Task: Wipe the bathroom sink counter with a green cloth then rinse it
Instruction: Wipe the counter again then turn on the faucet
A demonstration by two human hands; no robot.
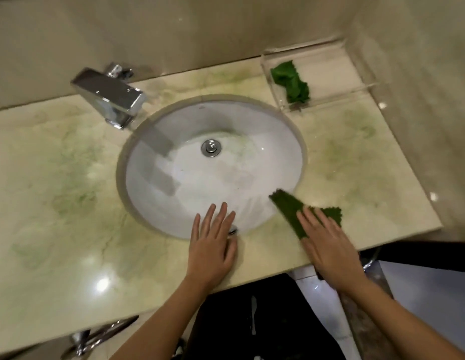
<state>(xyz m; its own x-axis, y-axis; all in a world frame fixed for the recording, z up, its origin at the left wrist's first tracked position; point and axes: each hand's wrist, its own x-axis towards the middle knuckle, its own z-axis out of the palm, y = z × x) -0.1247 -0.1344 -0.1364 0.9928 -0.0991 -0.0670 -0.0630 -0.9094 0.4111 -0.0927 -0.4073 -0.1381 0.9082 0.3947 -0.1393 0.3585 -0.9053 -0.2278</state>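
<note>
Green cloth (287,207) lies pressed under flat right hand (330,245) at worktop (70,178) front edge beside sink (200,183); left hand (212,245) flat, empty; wiping apparently underway, rinse pending.

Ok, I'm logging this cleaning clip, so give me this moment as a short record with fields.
left hand: flat on the counter at the sink's front rim
right hand: straight fingers pressing the green cloth onto the counter, right of the sink
second green cloth: crumpled in the clear tray, back right
faucet: chrome, back left

Clear tray (330,71) — crumpled green rag (291,83) inside.
</note>
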